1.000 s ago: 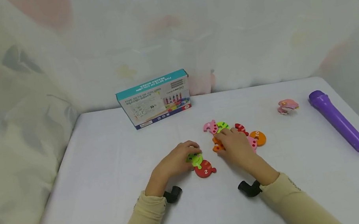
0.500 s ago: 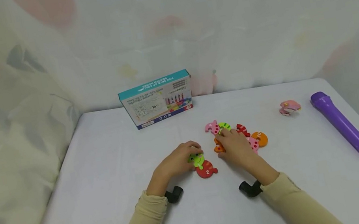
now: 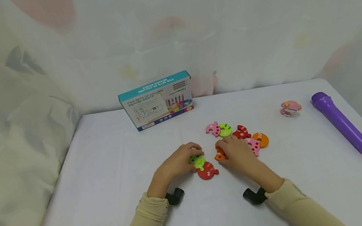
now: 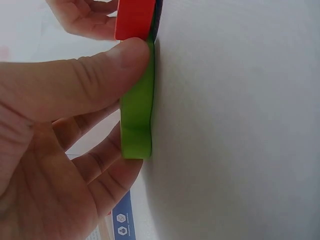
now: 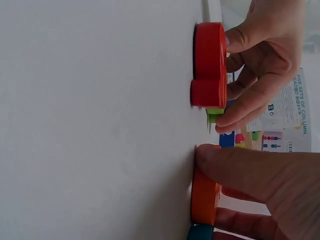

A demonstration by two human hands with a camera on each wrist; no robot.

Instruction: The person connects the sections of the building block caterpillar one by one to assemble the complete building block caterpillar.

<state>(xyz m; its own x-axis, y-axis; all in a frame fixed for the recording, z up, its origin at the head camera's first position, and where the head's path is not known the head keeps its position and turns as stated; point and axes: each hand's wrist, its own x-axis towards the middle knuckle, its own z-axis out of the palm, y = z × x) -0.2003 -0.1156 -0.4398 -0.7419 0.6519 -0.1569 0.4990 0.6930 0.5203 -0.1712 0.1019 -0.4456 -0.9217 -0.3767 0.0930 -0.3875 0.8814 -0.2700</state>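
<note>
My left hand (image 3: pixel 177 164) grips a green puzzle piece (image 3: pixel 197 161) with a smiling face, thumb on its near edge and fingers round the far side. Against it lies a red puzzle piece (image 3: pixel 207 171) marked 2, its knob pointing right. A short gap away, my right hand (image 3: pixel 239 154) pinches an orange puzzle piece (image 3: pixel 220 155) by its edges. Close up in the right wrist view, the orange piece stands flat on the white surface with a teal piece (image 5: pixel 201 232) right beside it, mostly hidden by the hand in the head view.
Behind the right hand lie more pieces: pink (image 3: pixel 213 128), lime green (image 3: pixel 225 130), red (image 3: pixel 241 132), a second pink (image 3: pixel 253 146) and orange (image 3: pixel 261 139). A box (image 3: pixel 158 101) stands at the back. A pink figurine (image 3: pixel 290 108) and purple microphone-shaped tube (image 3: pixel 344 124) lie at right.
My right hand has shifted slightly left and toward me with the orange piece, uncovering more of the lime green and red pieces behind it. The left hand stays on the green piece.
</note>
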